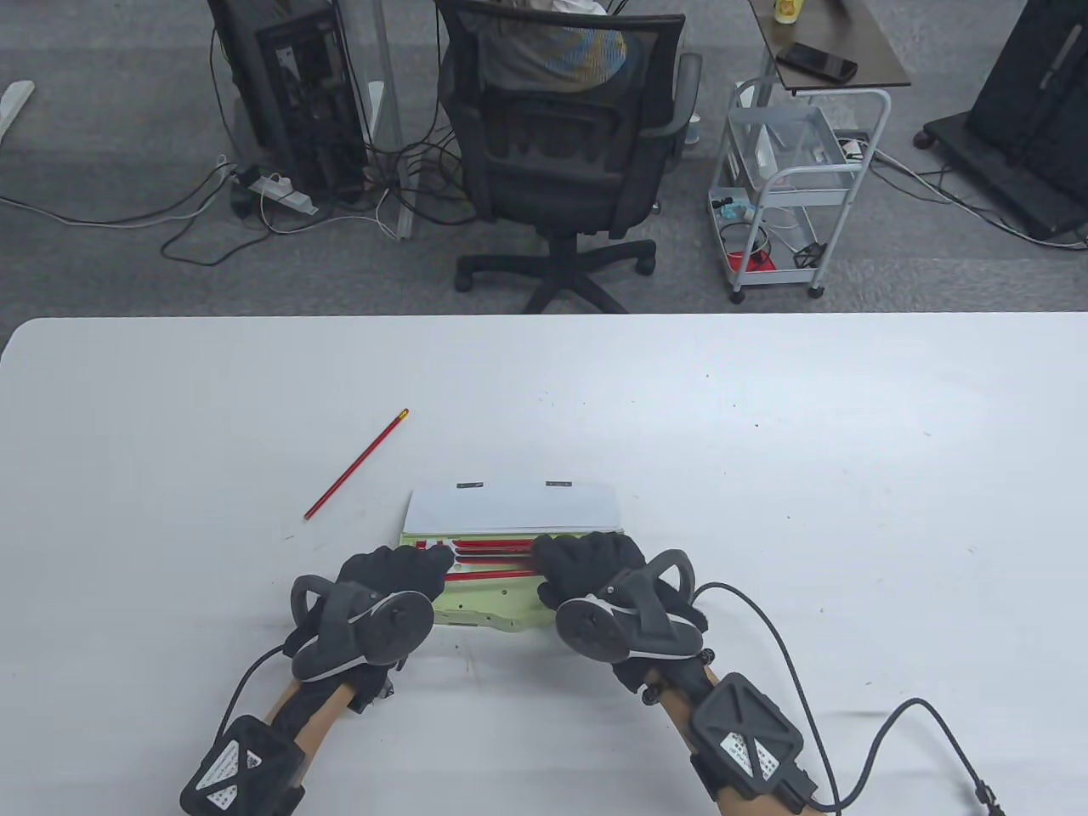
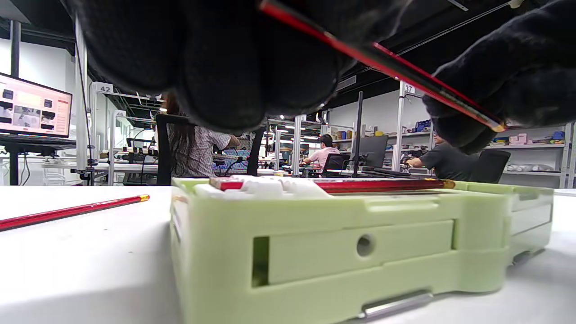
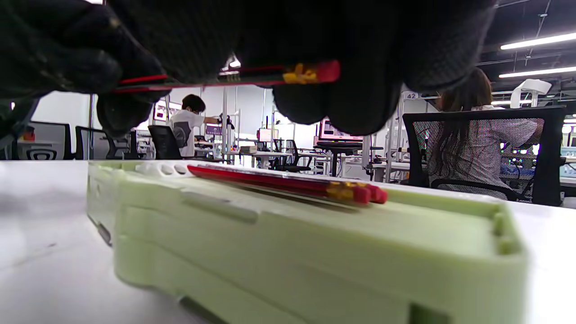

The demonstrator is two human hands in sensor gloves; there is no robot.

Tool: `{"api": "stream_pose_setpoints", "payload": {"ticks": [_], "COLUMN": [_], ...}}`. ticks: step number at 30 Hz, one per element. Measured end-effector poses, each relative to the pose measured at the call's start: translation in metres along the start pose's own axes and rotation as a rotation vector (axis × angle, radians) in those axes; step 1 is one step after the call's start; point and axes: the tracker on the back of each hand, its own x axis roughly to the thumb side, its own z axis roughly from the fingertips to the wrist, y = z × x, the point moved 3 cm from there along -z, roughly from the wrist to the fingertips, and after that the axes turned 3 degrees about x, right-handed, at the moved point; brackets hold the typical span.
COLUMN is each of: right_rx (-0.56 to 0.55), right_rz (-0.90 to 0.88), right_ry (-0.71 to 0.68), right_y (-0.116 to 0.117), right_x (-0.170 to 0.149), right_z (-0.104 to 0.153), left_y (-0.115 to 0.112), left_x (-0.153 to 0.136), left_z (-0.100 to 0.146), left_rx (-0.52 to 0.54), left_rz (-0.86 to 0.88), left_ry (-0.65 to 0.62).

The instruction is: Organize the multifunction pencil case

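Observation:
The pale green pencil case (image 1: 484,608) lies open near the table's front middle, with its white lid (image 1: 510,506) folded back. Several red pencils (image 1: 497,544) lie in its slots, also seen in the left wrist view (image 2: 373,184) and the right wrist view (image 3: 288,182). My left hand (image 1: 429,561) and right hand (image 1: 552,561) are over the case. Together they hold one red pencil (image 2: 382,54) just above it. The right hand's fingers pinch its eraser end (image 3: 310,74). The left hand holds the other end.
Another red pencil (image 1: 357,466) lies loose on the white table, to the far left of the case; it also shows in the left wrist view (image 2: 72,210). An office chair (image 1: 561,153) and a white cart (image 1: 790,187) stand beyond the far edge.

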Motion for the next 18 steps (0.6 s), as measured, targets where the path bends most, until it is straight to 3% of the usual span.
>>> {"api": "stream_pose_setpoints", "payload": {"ticks": [10,18], "right_rx": [-0.011,-0.008], "right_rz": [0.023,0.068], "right_ry": [0.001,0.069], "right_y": [-0.001,-0.004], "right_x": [0.000,-0.022], "right_z": [-0.002,0.003], "left_y": [0.000,0.008], "left_x": [-0.005,-0.045], "left_z": [0.000,0.006], "left_rx": [0.012,0.009], "left_rz": [0.063,0.154], "left_ry": [-0.008,0.114]}}
